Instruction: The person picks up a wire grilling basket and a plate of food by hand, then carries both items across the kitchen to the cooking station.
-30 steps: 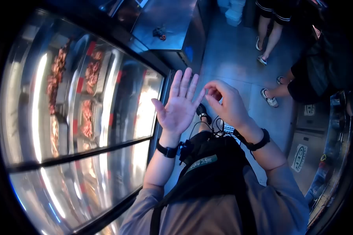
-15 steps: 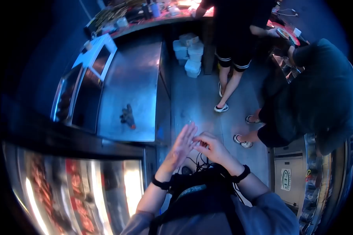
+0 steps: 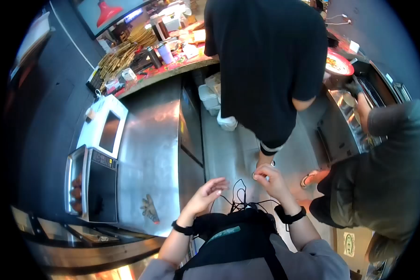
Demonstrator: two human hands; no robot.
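Observation:
My left hand (image 3: 209, 192) is raised in front of my apron (image 3: 238, 247), its fingers stretched out and slightly bent, with nothing in it. Apart from it, my right hand (image 3: 271, 179) has its fingers curled in towards the thumb; I see nothing held there. Each wrist wears a black band. Black cables (image 3: 239, 198) hang loosely between the two hands. Nearest on the left is a steel counter (image 3: 149, 140), on which a grey work glove (image 3: 149, 209) lies out of reach of both hands.
A person in black (image 3: 270, 60) stands ahead. On the right another person (image 3: 378, 163) is by a steel station; a red-rimmed plate (image 3: 339, 63) is near them. A white appliance (image 3: 102, 126) and microwave (image 3: 102, 186) line the left wall. Bundled sticks (image 3: 121, 56) lie on the back counter.
My hands, close together before, have moved apart. The person in black is closer, and the view has shifted and brightened. The plate now appears beside that person, near the right-hand station.

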